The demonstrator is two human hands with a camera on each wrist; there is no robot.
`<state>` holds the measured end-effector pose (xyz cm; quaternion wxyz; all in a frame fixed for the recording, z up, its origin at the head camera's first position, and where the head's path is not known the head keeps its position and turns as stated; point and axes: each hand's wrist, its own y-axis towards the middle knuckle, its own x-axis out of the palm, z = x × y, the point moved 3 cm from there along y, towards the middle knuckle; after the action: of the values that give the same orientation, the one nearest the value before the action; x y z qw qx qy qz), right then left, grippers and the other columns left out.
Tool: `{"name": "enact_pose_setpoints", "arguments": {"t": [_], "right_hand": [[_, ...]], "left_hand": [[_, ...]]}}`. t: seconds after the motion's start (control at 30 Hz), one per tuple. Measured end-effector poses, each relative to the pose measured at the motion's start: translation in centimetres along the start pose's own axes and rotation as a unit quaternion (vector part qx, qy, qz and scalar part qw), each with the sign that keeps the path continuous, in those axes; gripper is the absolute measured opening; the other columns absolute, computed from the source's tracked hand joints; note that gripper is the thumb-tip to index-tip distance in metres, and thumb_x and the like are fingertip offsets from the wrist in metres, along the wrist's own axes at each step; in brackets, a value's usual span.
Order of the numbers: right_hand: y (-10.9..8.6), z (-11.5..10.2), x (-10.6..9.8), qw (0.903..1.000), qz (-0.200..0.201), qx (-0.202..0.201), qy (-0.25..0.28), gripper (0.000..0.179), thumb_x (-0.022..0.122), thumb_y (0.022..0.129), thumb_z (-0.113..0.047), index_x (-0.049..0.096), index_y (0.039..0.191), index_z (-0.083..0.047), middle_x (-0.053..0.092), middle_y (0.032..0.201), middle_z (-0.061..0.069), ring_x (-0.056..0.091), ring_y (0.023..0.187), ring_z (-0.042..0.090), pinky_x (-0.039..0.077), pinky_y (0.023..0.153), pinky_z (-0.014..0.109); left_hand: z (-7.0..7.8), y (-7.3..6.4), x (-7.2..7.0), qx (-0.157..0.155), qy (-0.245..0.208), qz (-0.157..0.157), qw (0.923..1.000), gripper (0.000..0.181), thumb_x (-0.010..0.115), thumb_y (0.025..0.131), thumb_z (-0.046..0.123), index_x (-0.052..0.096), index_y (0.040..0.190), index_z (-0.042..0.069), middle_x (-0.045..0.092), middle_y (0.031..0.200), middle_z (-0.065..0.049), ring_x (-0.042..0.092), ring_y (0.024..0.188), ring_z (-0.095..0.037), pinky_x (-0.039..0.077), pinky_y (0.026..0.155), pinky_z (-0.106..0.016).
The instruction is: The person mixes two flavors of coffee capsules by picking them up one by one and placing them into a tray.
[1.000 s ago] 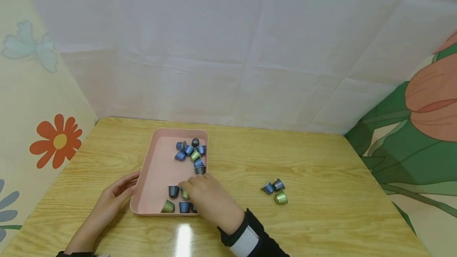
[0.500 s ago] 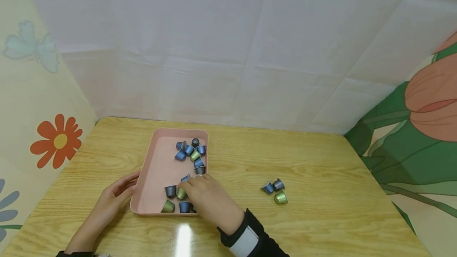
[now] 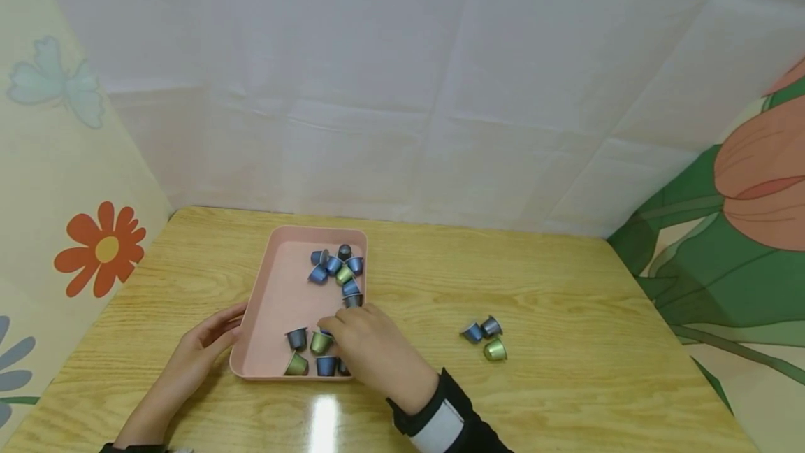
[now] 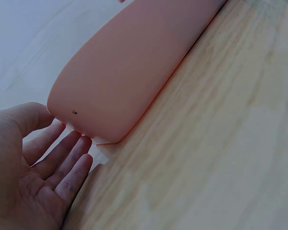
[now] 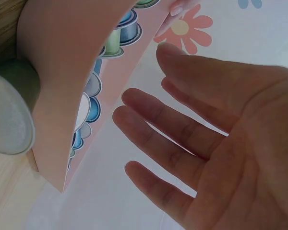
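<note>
A pink tray (image 3: 277, 292) holds several small coffee capsules. In the head view my left hand (image 3: 200, 348) touches its left side; the left wrist view shows the thumb and fingertips (image 4: 81, 140) against the outer wall. My right hand (image 3: 374, 348) is over the tray's front right part, its fingers partly hidden. The right wrist view shows those fingers (image 5: 156, 134) loosely extended, nothing between them. Near its fingertips lie a green capsule (image 3: 321, 342) and a mostly covered blue one. A grey capsule (image 3: 297, 339), an olive capsule (image 3: 296, 364) and a blue capsule (image 3: 326, 366) lie close by.
Further capsules, such as a light green one (image 3: 344, 275), cluster at the tray's back right. On the table (image 3: 566, 369) to the right lie a blue capsule (image 3: 472, 332), a grey capsule (image 3: 491, 326) and a green capsule (image 3: 495, 349). A white sheet (image 3: 402, 124) hangs behind.
By the right fingertips, the grey and green capsules have shifted left and toward the front. A blue capsule appeared there, then moved forward, now mostly covered. My left hand and the tray stay put.
</note>
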<state>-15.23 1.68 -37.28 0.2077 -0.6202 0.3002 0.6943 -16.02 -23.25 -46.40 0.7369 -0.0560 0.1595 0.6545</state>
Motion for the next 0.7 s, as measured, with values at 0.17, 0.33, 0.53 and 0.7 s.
{"name": "enact_pose_setpoints", "arguments": {"t": [0.17, 0.33, 0.53, 0.7], "right_hand": [[-0.5, 0.3, -0.2, 0.9999, 0.001, 0.010, 0.007, 0.036, 0.072, 0.080, -0.028, 0.067, 0.113, -0.015, 0.071, 0.096, -0.002, 0.063, 0.087, 0.012, 0.057, 0.079, 0.030], [-1.2, 0.9, -0.5, 0.9995, -0.010, 0.028, 0.012, 0.039, 0.073, 0.079, -0.027, 0.065, 0.115, -0.015, 0.072, 0.099, -0.001, 0.063, 0.092, 0.013, 0.056, 0.085, 0.032], [-2.0, 1.5, -0.8, 0.9987, -0.014, 0.044, 0.020, 0.039, 0.072, 0.079, -0.023, 0.065, 0.116, -0.013, 0.072, 0.103, 0.001, 0.063, 0.095, 0.015, 0.055, 0.086, 0.035], [-2.5, 2.2, -0.8, 0.9973, -0.015, 0.060, 0.039, 0.034, 0.073, 0.079, -0.022, 0.068, 0.111, -0.012, 0.073, 0.097, 0.002, 0.064, 0.090, 0.016, 0.056, 0.085, 0.037]], "left_hand": [[0.0, 0.0, 0.0, 0.000, 0.002, 0.000, 1.0000, 0.047, 0.050, 0.097, 0.021, 0.045, 0.134, -0.008, 0.051, 0.111, 0.038, 0.050, 0.103, 0.018, 0.041, 0.082, 0.003], [0.0, 0.0, 0.0, 0.004, 0.003, 0.001, 1.0000, 0.047, 0.050, 0.097, 0.020, 0.045, 0.134, -0.008, 0.051, 0.111, 0.038, 0.050, 0.103, 0.018, 0.042, 0.082, 0.002], [0.0, 0.0, -0.1, 0.006, 0.001, -0.002, 1.0000, 0.047, 0.050, 0.097, 0.020, 0.045, 0.134, -0.008, 0.052, 0.111, 0.037, 0.050, 0.103, 0.017, 0.043, 0.082, 0.002], [-0.1, 0.1, 0.0, 0.011, -0.004, -0.002, 0.9999, 0.047, 0.050, 0.097, 0.019, 0.044, 0.134, -0.009, 0.052, 0.111, 0.037, 0.050, 0.103, 0.017, 0.043, 0.082, 0.002]]}}
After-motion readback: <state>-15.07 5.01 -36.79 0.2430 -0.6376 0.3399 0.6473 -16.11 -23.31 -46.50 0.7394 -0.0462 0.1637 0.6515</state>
